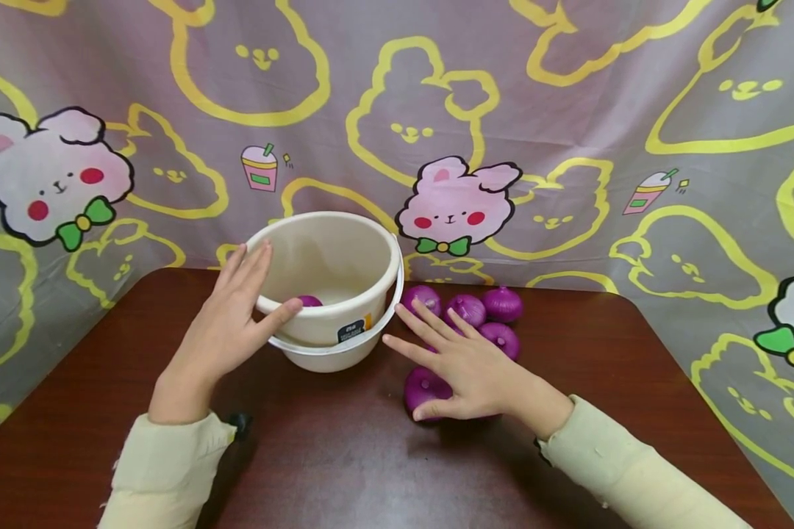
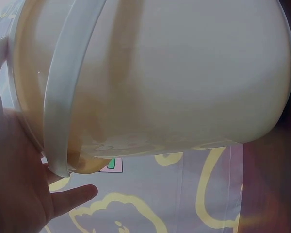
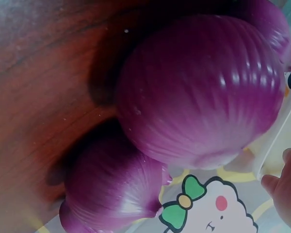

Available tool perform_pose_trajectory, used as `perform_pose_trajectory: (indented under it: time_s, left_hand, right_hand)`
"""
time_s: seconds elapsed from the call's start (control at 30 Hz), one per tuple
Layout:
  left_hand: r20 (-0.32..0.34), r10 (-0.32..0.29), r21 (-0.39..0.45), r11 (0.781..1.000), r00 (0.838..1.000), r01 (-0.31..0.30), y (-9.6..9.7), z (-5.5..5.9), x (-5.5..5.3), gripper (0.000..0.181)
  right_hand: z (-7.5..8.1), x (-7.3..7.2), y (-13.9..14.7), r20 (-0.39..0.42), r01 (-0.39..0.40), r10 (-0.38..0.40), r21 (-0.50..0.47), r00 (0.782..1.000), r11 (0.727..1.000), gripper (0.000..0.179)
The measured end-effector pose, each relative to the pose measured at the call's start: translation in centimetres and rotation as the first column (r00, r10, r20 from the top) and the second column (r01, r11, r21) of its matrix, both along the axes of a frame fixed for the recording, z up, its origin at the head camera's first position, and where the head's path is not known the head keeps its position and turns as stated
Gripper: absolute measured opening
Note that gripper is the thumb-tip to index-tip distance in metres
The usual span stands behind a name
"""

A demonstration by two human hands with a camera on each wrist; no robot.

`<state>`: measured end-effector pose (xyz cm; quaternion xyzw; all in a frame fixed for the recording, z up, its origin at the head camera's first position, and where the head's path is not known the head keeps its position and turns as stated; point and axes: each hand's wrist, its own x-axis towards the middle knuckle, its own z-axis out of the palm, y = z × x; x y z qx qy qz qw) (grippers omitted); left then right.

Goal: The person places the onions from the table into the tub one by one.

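1. Plainly spread, the bare right hand [image 1: 470, 375] grips nothing, its straight fingers well parted over a glossy purple, round onion [image 1: 418, 389]; whether they touch it I cannot tell
2. At the 8 o'clock side of a cream-white, round plastic bucket [image 1: 317, 332], the bare left hand [image 1: 221, 330] lies against the rim, fingers and thumb extended rather than clamped
3. For a sound pick-up, I would bring fingers and thumb round the onion's widest part, clear of its neighbours, with the left hand steadying the rim
4. In the right wrist view, the large purple globe [image 3: 199, 92] turns its pale end towards 5 or 6 o'clock; being squat, it shows no marked long axis
5. From the right hand, the bucket stands at 10 o'clock, mouth upward, one purple onion [image 1: 310, 301] inside; other purple onions [image 1: 503, 305] sit towards 12 and 1 o'clock on the dark red-brown table [image 1: 331, 455]
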<state>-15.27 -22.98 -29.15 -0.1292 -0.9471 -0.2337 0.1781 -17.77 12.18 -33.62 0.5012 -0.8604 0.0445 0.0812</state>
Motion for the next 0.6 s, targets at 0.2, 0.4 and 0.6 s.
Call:
perform_pose_trajectory:
  time_s: [0.2,0.4,0.6]
  left_hand:
    - [0.005,0.001,0.003,1.000,1.000,-0.001,0.00,-0.08,-0.03,0.091]
    - [-0.004,-0.001,0.002,1.000,1.000,0.001,-0.04,0.06,-0.06,0.091]
    - [0.000,-0.001,0.003,1.000,1.000,0.001,-0.03,0.13,-0.04,0.090]
  right_hand:
    - [-0.32,0.04,0.08,0.007,0.000,0.000,0.014,1.000,1.000,0.096]
    - [-0.46,0.04,0.07,0.000,-0.006,0.006,0.018,1.000,1.000,0.098]
    - [-0.86,0.09,0.15,-0.026,-0.021,0.021,0.014,0.999,1.000,0.098]
